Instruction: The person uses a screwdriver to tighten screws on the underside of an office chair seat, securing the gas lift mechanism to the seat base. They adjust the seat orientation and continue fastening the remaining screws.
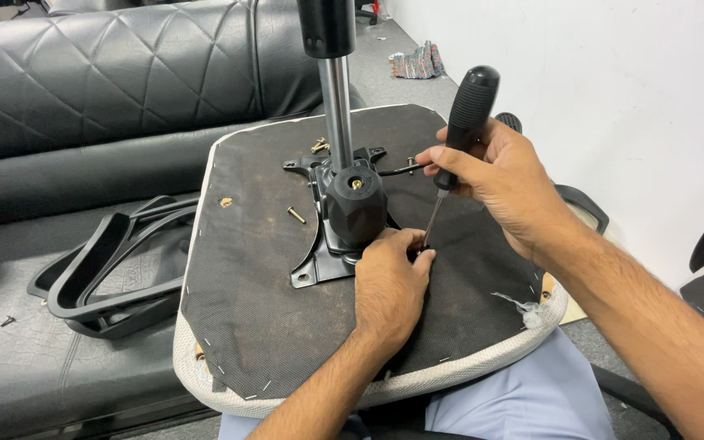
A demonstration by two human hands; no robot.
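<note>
Filling the upper left of the frame is a black quilted leather sofa (107, 73), with a plain white wall (613, 98) at upper right and grey carpet (380, 69) between them, where a small multicoloured cloth (417, 62) lies at top centre. An upturned office-chair seat with dark mesh underside and pale fabric rim (254, 326) sits mid-frame — its black metal mounting plate (319, 261) and chrome gas cylinder (336, 106) rise from the centre. The right hand (495, 175) is clenched around a black-handled screwdriver (464, 122), tip down at the plate's right edge. The left hand (389, 285) pinches something there; what it pinches is hidden. Brass bolts (296, 215) lie loose on the mesh — black plastic armrests (107, 273) rest at left on the sofa.
</note>
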